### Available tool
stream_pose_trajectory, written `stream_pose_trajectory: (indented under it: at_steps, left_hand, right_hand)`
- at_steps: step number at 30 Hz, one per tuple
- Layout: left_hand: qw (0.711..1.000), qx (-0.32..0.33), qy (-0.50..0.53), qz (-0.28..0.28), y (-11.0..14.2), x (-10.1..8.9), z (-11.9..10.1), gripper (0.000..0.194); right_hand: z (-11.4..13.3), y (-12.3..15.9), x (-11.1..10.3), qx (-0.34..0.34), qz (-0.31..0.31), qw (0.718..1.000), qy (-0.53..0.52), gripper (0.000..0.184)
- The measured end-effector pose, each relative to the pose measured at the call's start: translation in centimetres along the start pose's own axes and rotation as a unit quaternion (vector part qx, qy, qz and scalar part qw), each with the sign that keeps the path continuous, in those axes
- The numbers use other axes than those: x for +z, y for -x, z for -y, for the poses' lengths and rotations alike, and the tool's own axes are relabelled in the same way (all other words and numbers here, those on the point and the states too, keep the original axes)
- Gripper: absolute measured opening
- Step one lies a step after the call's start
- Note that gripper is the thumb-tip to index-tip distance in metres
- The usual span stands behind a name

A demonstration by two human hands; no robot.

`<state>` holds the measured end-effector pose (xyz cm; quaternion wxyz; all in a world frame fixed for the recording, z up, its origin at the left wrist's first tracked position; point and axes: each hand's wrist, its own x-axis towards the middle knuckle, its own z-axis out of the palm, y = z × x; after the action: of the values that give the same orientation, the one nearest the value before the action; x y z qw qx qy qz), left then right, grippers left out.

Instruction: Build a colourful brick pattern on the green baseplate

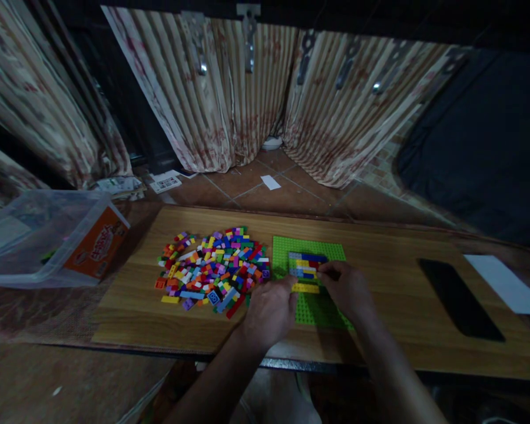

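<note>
A green baseplate lies on the wooden board, with a small block of blue, yellow, grey and red bricks built on it. My right hand rests on the plate, its fingers pinched together at the right edge of that block on a small piece I cannot make out. My left hand lies at the plate's left front corner, fingers curled, next to a yellow brick. A heap of loose coloured bricks lies just left of the plate.
A clear plastic tub with an orange label stands at the left. A black phone and a white sheet lie at the right of the board. Curtains hang behind, over a tiled floor with scraps of paper.
</note>
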<state>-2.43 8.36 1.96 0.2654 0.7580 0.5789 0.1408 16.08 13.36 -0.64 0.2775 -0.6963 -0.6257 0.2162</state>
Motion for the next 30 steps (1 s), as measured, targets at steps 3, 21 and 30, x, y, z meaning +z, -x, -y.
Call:
stream_pose_trajectory:
  at_steps: [3, 21, 30]
  left_hand:
    - [1.000, -0.003, -0.005, 0.000, 0.0, 0.1, 0.0, 0.034]
    - [0.997, -0.010, 0.027, -0.073, 0.1, -0.5, 1.1, 0.031]
    - [0.915, -0.083, 0.235, -0.318, -0.9, -5.3, 6.3, 0.025]
  right_hand:
    - [0.2, 0.1, 0.1, -0.008, -0.003, 1.000, 0.006, 0.013]
    - [0.0, 0.0, -0.5, 0.013, -0.003, 1.000, -0.005, 0.018]
    - [5.5, 4.8, 2.0, -0.192, 0.065, 0.970, -0.134, 0.017]
